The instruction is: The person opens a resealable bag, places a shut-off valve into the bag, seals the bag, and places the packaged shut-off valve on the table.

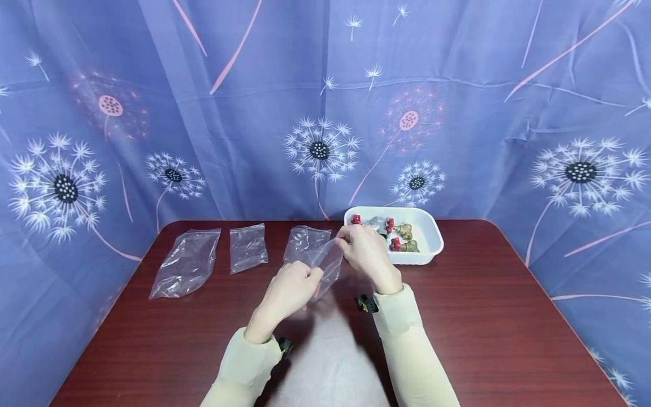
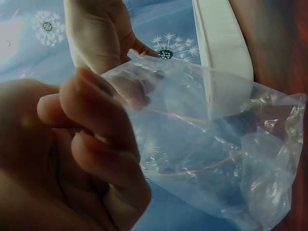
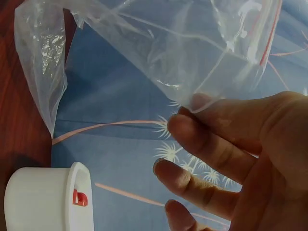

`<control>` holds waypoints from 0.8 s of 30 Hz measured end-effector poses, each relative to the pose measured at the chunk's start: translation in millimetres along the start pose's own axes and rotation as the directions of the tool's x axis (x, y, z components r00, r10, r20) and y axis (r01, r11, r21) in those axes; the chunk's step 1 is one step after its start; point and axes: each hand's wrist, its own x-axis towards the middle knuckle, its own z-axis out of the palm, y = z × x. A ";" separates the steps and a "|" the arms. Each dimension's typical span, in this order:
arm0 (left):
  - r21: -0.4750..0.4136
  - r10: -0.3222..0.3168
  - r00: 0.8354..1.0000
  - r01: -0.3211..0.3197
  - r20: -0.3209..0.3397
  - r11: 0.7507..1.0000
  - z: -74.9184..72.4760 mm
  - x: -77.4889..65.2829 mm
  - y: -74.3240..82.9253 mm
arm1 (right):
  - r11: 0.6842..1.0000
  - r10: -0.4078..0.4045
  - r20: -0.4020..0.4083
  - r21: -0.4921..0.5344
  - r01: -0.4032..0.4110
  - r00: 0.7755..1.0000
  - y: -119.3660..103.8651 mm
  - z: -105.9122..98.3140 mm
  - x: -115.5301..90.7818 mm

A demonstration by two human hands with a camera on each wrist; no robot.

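A clear zip bag (image 1: 330, 264) is stretched between my two hands over the middle of the table. My left hand (image 1: 291, 287), fingers curled, grips its near side. Thumb and forefinger of my right hand (image 1: 367, 251) pinch the far edge, while the other fingers spread loosely in the right wrist view. A red zip line runs along one side of the bag (image 3: 192, 43) there. In the left wrist view, the bag (image 2: 202, 139) looks see-through, with nothing inside. Just behind the right hand stands a white tray (image 1: 434, 240) holding several brass fittings (image 1: 404, 230) with red handles.
Another clear bag (image 1: 304, 237) lies flat behind the held one. Farther left on the dark red table (image 1: 508, 316) are a small clear bag (image 1: 248, 250) and a larger clear bag (image 1: 187, 264). A blue dandelion-print curtain (image 1: 254, 130) hangs along the table's back and sides.
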 end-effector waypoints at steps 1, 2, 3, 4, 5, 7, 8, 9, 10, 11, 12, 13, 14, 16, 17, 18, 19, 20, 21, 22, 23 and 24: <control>0.007 0.002 1.000 -0.002 0.006 1.000 -0.1 -0.9 1.1 | 1.000 -0.002 0.001 0.005 0.002 1.000 0.7 0.5 0.3; 0.015 0.004 1.000 -0.005 0.013 1.000 -0.4 -2.2 2.4 | 1.000 -0.004 0.004 0.008 0.004 1.000 1.1 0.9 0.8; 0.023 0.007 1.000 -0.007 0.019 1.000 -0.6 -3.4 3.6 | 1.000 -0.006 0.007 0.012 0.006 1.000 1.2 1.5 1.3; 0.030 0.014 1.000 -0.014 0.022 0.999 -0.7 -4.5 4.9 | 1.000 -0.010 0.008 0.010 0.010 1.000 1.0 1.9 1.7; 0.037 0.015 1.000 -0.016 0.026 0.999 -0.7 -5.6 6.2 | 1.000 -0.014 0.012 0.008 0.014 1.000 0.8 2.5 2.0; 0.051 0.020 0.999 -0.021 0.026 0.998 -0.6 -7.5 8.6 | 1.000 -0.014 0.021 0.006 0.014 1.000 0.2 3.1 2.2; 0.056 0.022 0.999 -0.024 0.024 0.998 -0.6 -8.4 9.5 | 1.000 -0.011 0.025 0.004 0.011 1.000 -0.1 3.2 2.0; 0.061 0.025 0.999 -0.026 0.020 0.998 -0.6 -8.9 10.1 | 1.000 -0.009 0.027 0.001 0.009 1.000 -0.2 3.2 1.5; 0.064 0.025 1.000 -0.026 0.017 0.998 -0.8 -9.5 10.7 | 1.000 -0.007 0.028 0.000 0.007 1.000 -0.2 3.0 0.9; 0.069 0.022 1.000 -0.023 0.014 0.997 -1.1 -10.0 11.0 | 1.000 -0.006 0.030 0.003 0.006 1.000 -0.1 2.8 0.3; 0.073 0.021 1.000 -0.022 0.010 0.997 -1.6 -10.4 11.3 | 1.000 -0.006 0.029 0.009 0.006 1.000 -0.4 2.3 -0.3; 0.080 0.025 1.000 -0.025 0.000 0.997 -2.5 -10.6 11.5 | 1.000 -0.008 0.028 0.012 0.008 1.000 -0.7 1.7 -0.9; 0.084 0.030 0.999 -0.029 -0.012 0.996 -3.6 -10.8 11.7 | 1.000 -0.010 0.025 0.011 0.010 1.000 -1.2 1.1 -1.3; 0.092 0.043 0.998 -0.039 -0.044 0.995 -6.4 -10.8 11.5 | 1.000 -0.015 0.024 0.008 0.015 1.000 -2.7 -0.6 -1.8; 0.092 0.053 0.996 -0.046 -0.067 0.995 -8.2 -10.7 11.0 | 1.000 -0.018 0.025 0.006 0.018 1.000 -3.5 -1.5 -1.9; 0.086 0.062 0.994 -0.054 -0.092 0.995 -10.4 -10.5 10.0 | 1.000 -0.017 0.029 0.004 0.017 0.999 -4.4 -2.4 -2.0; 0.079 0.074 0.990 -0.064 -0.123 0.995 -13.0 -10.0 8.4 | 1.000 -0.016 0.033 0.002 0.016 0.999 -5.2 -3.4 -2.1; 0.069 0.090 0.984 -0.080 -0.156 0.994 -15.7 -9.1 5.8 | 1.000 -0.016 0.037 0.001 0.016 0.999 -5.9 -4.2 -2.0; 0.063 0.110 0.975 -0.099 -0.195 0.993 -18.6 -8.0 2.6 | 1.000 -0.018 0.041 0.007 0.018 0.999 -6.3 -5.0 -1.9; 0.065 0.134 0.962 -0.122 -0.238 0.990 -21.7 -6.6 -1.2 | 1.000 -0.021 0.047 0.012 0.020 0.999 -6.7 -5.8 -2.0; 0.071 0.162 0.949 -0.148 -0.269 0.986 -25.4 -5.3 -5.6 | 1.000 -0.025 0.049 0.016 0.024 0.999 -6.9 -6.3 -2.2; 0.071 0.182 0.940 -0.168 -0.290 0.983 -28.6 -3.6 -10.9 | 0.999 -0.030 0.051 0.021 0.028 0.998 -7.1 -6.8 -2.4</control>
